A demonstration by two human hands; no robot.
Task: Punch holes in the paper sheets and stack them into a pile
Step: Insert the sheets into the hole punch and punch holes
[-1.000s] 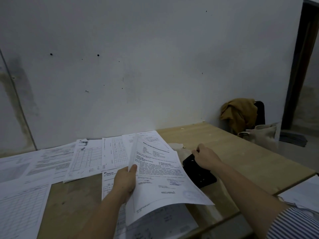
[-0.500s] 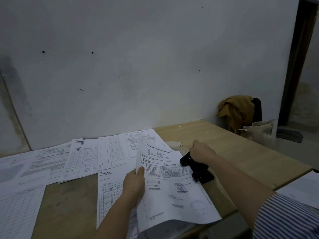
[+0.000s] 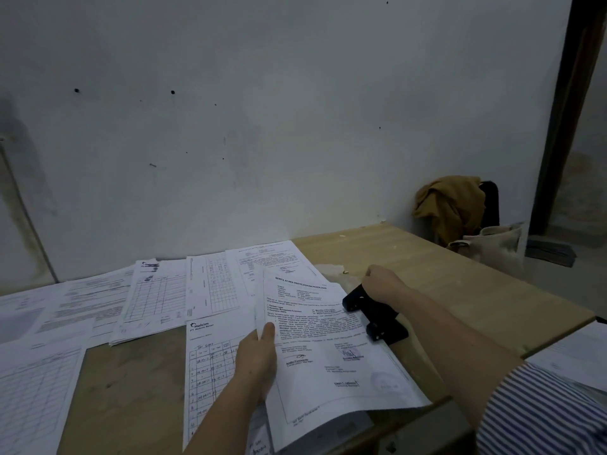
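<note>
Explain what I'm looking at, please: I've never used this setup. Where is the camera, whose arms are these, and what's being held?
There is no machine here: a person works bare-handed, and the single picture comes from a camera worn on their head, looking forward and down. The left hand pinches printed sheets by their left edge, thumb on top. The right hand grips a black hole punch on the wooden table. The sheets' right edge reaches the punch; whether it sits in the slot is not visible. More papers lie spread across the table's left side. At the far right are a mustard cloth and a pale bag.
</note>
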